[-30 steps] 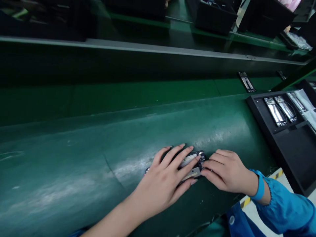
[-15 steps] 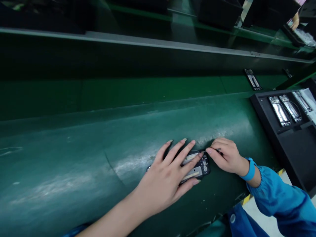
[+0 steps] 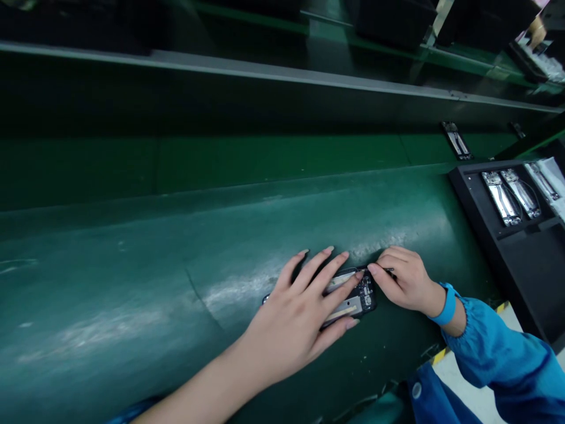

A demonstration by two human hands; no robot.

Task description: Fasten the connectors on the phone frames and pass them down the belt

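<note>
the opened device lies beneath spread fingers of the left hand

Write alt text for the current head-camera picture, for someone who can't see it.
A person's left hand spreads over an opened phone-like device on a green worktable, while the right hand pinches a thin dark stick near one end of it. On the right, a black tray holds similar devices.
</note>
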